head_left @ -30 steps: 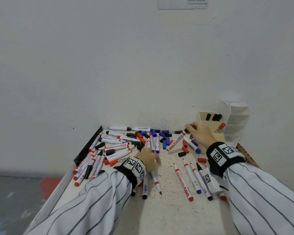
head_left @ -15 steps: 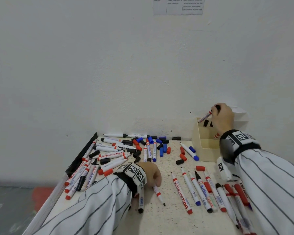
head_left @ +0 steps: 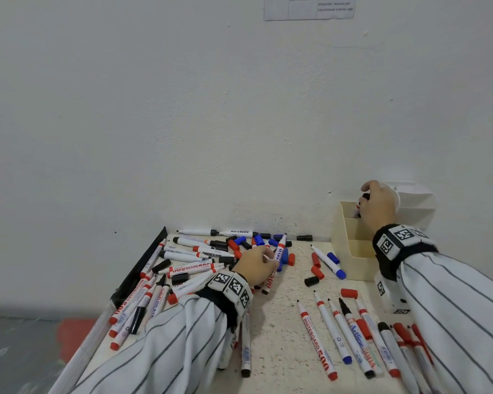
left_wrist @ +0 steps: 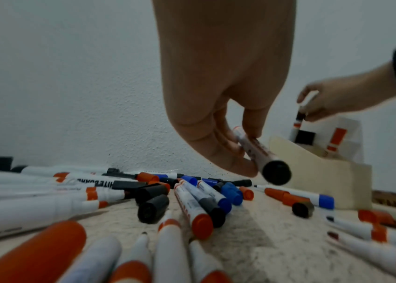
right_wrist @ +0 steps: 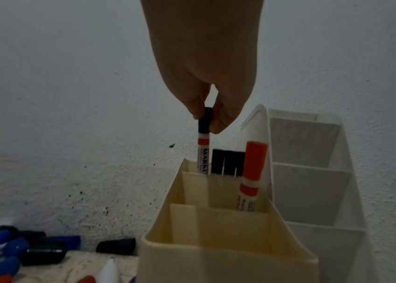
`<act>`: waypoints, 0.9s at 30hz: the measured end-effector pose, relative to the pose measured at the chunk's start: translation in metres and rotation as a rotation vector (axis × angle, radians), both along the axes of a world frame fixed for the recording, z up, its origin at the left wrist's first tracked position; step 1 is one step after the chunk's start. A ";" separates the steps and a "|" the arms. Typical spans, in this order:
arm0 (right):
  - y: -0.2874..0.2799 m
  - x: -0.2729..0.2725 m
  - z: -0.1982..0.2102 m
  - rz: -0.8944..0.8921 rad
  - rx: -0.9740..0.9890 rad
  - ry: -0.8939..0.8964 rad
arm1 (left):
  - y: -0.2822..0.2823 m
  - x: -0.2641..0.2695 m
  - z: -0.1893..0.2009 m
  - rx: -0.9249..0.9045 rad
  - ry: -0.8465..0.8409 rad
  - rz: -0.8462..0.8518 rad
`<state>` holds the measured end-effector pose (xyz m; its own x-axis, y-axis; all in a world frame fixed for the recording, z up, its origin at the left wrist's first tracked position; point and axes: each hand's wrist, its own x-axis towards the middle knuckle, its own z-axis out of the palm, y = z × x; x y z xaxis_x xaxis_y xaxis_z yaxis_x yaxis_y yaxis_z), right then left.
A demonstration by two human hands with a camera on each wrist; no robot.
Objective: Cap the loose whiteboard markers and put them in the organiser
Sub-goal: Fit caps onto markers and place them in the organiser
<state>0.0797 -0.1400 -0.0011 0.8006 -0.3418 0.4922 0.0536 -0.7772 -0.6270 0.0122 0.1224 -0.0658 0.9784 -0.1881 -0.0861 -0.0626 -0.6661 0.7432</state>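
My right hand (right_wrist: 208, 122) pinches the black cap of a white marker (right_wrist: 203, 153) with a red band. The marker stands upright, its lower end inside the back compartment of the cream organiser (right_wrist: 228, 254). Black-capped markers (right_wrist: 228, 162) and a red-capped marker (right_wrist: 255, 168) stand beside it. In the head view the right hand (head_left: 377, 206) is over the organiser (head_left: 350, 251) at the back right. My left hand (left_wrist: 240, 151) holds a white marker (left_wrist: 257, 151) with a black end just above the table. In the head view it (head_left: 261, 265) is beside the pile.
Loose markers (head_left: 188, 268) are heaped at the left by a black tray edge (head_left: 143, 268). More markers (head_left: 339, 331) lie in a row at the front right. Loose caps (head_left: 315, 275) are scattered mid-table. A white organiser (head_left: 416, 200) stands behind the cream one.
My right hand carried its marker up from the table, turned it upright and lowered it into the organiser. My left hand took a marker off the table and lifted it.
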 end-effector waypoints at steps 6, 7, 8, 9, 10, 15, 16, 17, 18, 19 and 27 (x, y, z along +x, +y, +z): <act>0.003 0.013 -0.016 -0.021 -0.143 0.194 | 0.009 0.008 0.004 -0.191 0.184 0.168; 0.003 0.013 -0.017 -0.037 -0.170 0.237 | 0.011 0.008 0.005 -0.202 0.200 0.180; 0.004 0.013 -0.018 -0.041 -0.197 0.289 | 0.013 0.008 0.005 -0.204 0.202 0.191; 0.006 0.012 -0.019 -0.031 -0.233 0.330 | 0.015 0.008 0.004 -0.198 0.195 0.197; 0.007 0.012 -0.019 -0.020 -0.261 0.358 | 0.016 0.008 0.004 -0.190 0.187 0.201; 0.019 0.005 -0.017 -0.014 -0.281 0.322 | 0.023 0.004 0.004 -0.144 0.149 0.199; 0.024 0.003 -0.016 0.002 -0.270 0.260 | 0.025 0.004 0.003 -0.136 0.132 0.208; 0.030 0.000 -0.015 0.050 -0.258 0.194 | 0.027 0.004 0.003 -0.126 0.120 0.217; 0.037 -0.003 -0.014 0.127 -0.248 0.163 | 0.029 0.004 0.003 -0.117 0.112 0.225; 0.044 -0.008 -0.014 0.230 -0.245 0.189 | 0.030 0.003 0.004 -0.103 0.105 0.231; 0.082 -0.040 -0.043 0.552 -0.665 1.015 | 0.043 -0.005 0.003 -0.089 0.179 0.211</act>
